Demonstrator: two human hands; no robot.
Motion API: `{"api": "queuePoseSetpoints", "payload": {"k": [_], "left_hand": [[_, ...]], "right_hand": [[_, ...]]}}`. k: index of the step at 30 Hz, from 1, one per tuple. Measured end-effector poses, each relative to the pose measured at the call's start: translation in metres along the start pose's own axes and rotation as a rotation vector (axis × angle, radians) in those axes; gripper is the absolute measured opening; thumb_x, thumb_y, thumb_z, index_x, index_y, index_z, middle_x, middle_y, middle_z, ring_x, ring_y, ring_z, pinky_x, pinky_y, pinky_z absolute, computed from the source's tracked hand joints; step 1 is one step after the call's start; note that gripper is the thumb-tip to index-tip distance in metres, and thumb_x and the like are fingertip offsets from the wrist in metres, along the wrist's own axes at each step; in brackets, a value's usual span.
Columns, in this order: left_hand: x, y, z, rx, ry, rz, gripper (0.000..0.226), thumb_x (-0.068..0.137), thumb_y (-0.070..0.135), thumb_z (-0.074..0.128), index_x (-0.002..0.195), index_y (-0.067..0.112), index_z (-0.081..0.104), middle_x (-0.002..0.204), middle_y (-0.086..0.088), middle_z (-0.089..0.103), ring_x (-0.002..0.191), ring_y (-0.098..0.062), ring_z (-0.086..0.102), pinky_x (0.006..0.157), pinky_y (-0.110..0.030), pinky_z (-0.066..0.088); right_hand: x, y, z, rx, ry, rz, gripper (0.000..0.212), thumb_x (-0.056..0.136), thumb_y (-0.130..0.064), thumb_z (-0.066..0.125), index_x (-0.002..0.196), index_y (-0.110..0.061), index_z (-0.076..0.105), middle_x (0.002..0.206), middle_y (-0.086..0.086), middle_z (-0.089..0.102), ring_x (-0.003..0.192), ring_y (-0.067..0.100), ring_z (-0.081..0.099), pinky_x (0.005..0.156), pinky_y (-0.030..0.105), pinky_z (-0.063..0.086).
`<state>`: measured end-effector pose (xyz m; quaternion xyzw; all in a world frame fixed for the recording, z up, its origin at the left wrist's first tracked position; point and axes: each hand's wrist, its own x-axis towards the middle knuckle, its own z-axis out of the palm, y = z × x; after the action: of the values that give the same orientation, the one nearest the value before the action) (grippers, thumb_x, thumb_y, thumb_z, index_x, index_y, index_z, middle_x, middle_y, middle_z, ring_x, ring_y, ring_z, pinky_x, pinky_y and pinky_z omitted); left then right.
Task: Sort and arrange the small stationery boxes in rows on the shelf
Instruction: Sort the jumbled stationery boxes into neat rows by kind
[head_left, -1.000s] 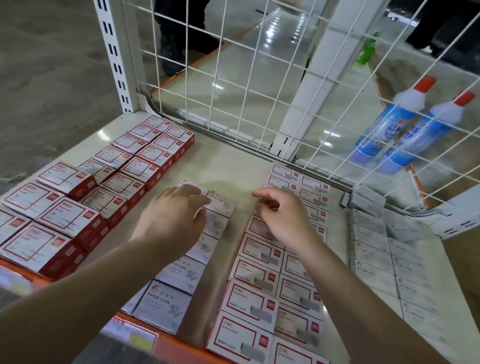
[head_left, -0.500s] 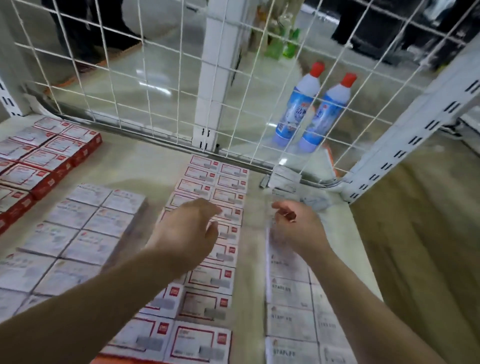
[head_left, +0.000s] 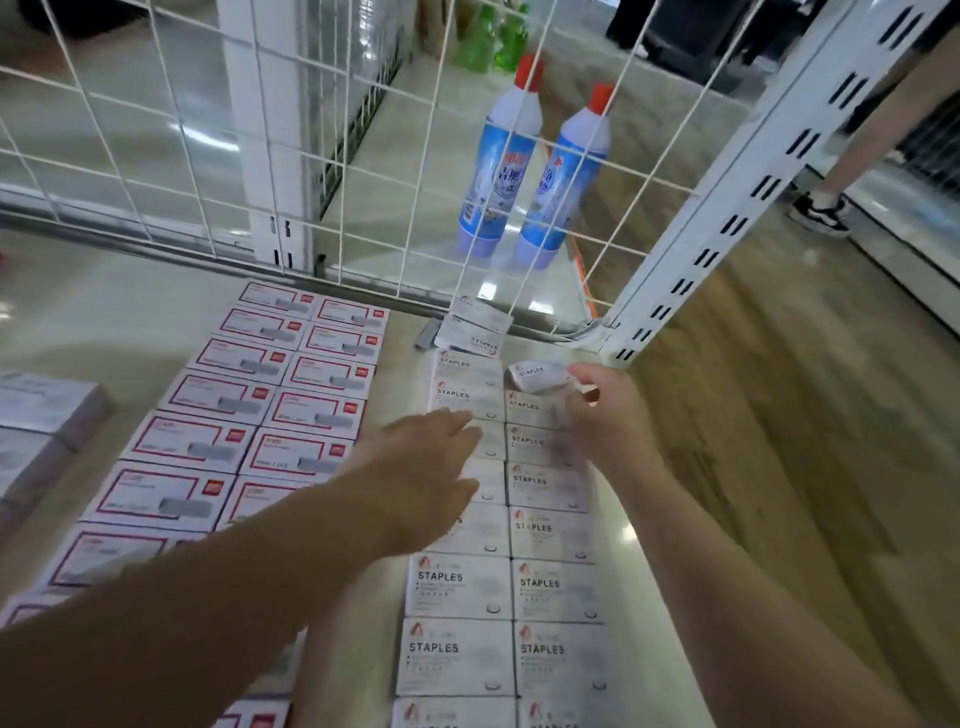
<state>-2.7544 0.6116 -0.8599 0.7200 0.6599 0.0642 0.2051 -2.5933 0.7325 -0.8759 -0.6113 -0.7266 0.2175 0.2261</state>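
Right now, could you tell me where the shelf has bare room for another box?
Bare shelf lies between the red-bordered boxes and the wire grid, and in the aisle between those and the STAPLES boxes. The far end by the loose box is crowded.

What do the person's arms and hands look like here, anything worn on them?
Both forearms are bare as far as the frame shows: no sleeves, gloves, watch or bracelets. The left hand and the right hand carry no rings that can be made out, though the right hand's fingers are motion-blurred.
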Motion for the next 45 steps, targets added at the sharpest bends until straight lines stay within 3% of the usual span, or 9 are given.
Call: {"api": "queuePoseSetpoints", "payload": {"k": [5,12,18,21,27,31,36,41,45], "left_hand": [[0.014,0.008,0.009,0.011,-0.007,0.025,0.059,0.097,0.042,0.035,0.148,0.024,0.011,0.156,0.009,0.007,0.141,-0.013,0.014,0.115,-0.033,0.019],[0.018,0.01,0.006,0.009,0.006,0.03,0.054,0.098,0.04,0.033,0.148,0.026,0.016,0.155,0.012,0.011,0.141,-0.009,0.016,0.113,-0.03,0.021],[0.016,0.011,0.006,0.016,-0.023,0.033,0.057,0.098,0.041,0.034,0.148,0.026,0.013,0.155,0.012,0.008,0.141,-0.009,0.017,0.112,-0.032,0.024],[0.016,0.01,0.006,0.008,-0.03,0.031,0.057,0.098,0.041,0.034,0.148,0.026,0.012,0.155,0.014,0.006,0.141,-0.008,0.015,0.111,-0.031,0.024],[0.017,0.009,0.007,0.005,-0.03,0.025,0.057,0.098,0.041,0.034,0.148,0.027,0.013,0.155,0.014,0.006,0.141,-0.008,0.015,0.11,-0.029,0.024],[0.015,0.012,0.006,-0.025,-0.013,0.016,0.055,0.097,0.04,0.035,0.147,0.027,0.018,0.155,0.013,0.01,0.141,-0.009,0.017,0.111,-0.031,0.025],[0.009,0.018,0.005,-0.114,0.071,-0.019,0.045,0.098,0.034,0.037,0.142,0.028,0.031,0.15,0.012,0.026,0.136,-0.011,0.026,0.109,-0.028,0.024],[0.006,0.011,0.005,-0.408,0.221,-0.226,0.033,0.094,0.031,0.047,0.126,0.024,0.053,0.127,0.006,0.056,0.113,-0.012,0.052,0.096,-0.031,0.044],[0.003,0.004,-0.002,-0.643,0.321,-0.329,0.028,0.094,0.026,0.05,0.12,0.02,0.058,0.106,0.006,0.061,0.086,-0.008,0.058,0.064,-0.013,0.049]], "right_hand": [[0.023,0.001,-0.005,-0.072,-0.097,-0.023,0.039,0.095,-0.008,0.043,0.133,-0.008,0.048,0.139,0.012,0.046,0.127,0.024,0.042,0.108,0.036,0.03],[0.04,0.004,-0.003,-0.085,-0.293,-0.009,0.041,0.1,-0.019,0.039,0.14,-0.019,0.041,0.145,0.006,0.039,0.131,0.022,0.038,0.106,0.032,0.029],[0.043,-0.001,-0.006,-0.116,-0.282,-0.073,0.022,0.096,-0.014,0.046,0.108,-0.003,0.061,0.107,0.007,0.06,0.105,0.026,0.054,0.08,0.031,0.041],[0.045,0.001,-0.006,-0.141,-0.257,-0.054,0.022,0.092,-0.01,0.051,0.107,0.003,0.059,0.104,0.015,0.06,0.1,0.029,0.054,0.084,0.036,0.043],[0.048,0.012,-0.006,-0.183,-0.216,-0.01,0.012,0.089,-0.013,0.056,0.086,-0.002,0.059,0.086,0.009,0.059,0.083,0.024,0.053,0.065,0.029,0.036],[0.041,0.013,-0.007,-0.161,-0.139,0.045,0.034,0.088,-0.013,0.059,0.06,-0.012,0.04,0.061,0.003,0.04,0.061,0.019,0.038,0.05,0.028,0.024],[0.02,0.008,-0.009,0.062,-0.029,0.041,0.006,0.088,-0.012,0.06,0.087,-0.008,0.056,0.076,0.002,0.054,0.075,0.019,0.05,0.063,0.031,0.042],[-0.004,0.003,-0.012,0.177,-0.022,-0.112,0.019,0.085,-0.024,0.067,0.095,-0.013,0.055,0.087,0.004,0.063,0.081,0.02,0.059,0.069,0.033,0.048],[-0.029,-0.004,-0.018,0.148,-0.096,-0.166,0.029,0.086,-0.018,0.065,0.111,-0.022,0.052,0.094,-0.001,0.059,0.083,0.007,0.057,0.066,0.01,0.044]]}}
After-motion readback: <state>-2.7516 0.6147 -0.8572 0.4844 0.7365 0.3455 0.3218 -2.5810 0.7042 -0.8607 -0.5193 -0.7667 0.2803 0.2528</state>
